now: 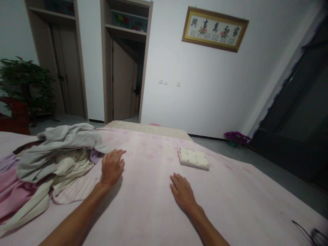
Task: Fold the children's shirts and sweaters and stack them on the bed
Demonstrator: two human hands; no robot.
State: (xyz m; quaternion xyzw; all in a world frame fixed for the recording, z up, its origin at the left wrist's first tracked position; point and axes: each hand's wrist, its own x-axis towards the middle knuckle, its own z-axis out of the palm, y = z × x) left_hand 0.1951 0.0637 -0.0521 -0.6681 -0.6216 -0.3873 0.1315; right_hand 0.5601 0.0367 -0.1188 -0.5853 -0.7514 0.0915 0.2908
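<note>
"Where are the hands?"

"Both are palm down over a pink sheet (pixel 151 201), holding nothing. The right hand (pixel 183 192) is nearer, fingers loosely extended; the left hand (pixel 112 167), fingers slightly bent and parted, is just beside a jumbled pile of clothes (pixel 68 165)."

"How best to handle the pile?"

"I'd lift the gray cloth (pixel 73 138) on top by a free edge, so nothing underneath drags."

"And farther off?"

"Beyond the right hand lies a folded cream cloth (pixel 194 159), best kept undisturbed."

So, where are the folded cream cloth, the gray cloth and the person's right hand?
Folded cream cloth (pixel 194 158), head view: its top face.
Gray cloth (pixel 65 141), head view: middle folds.
Right hand (pixel 182 193), head view: its back.
</note>
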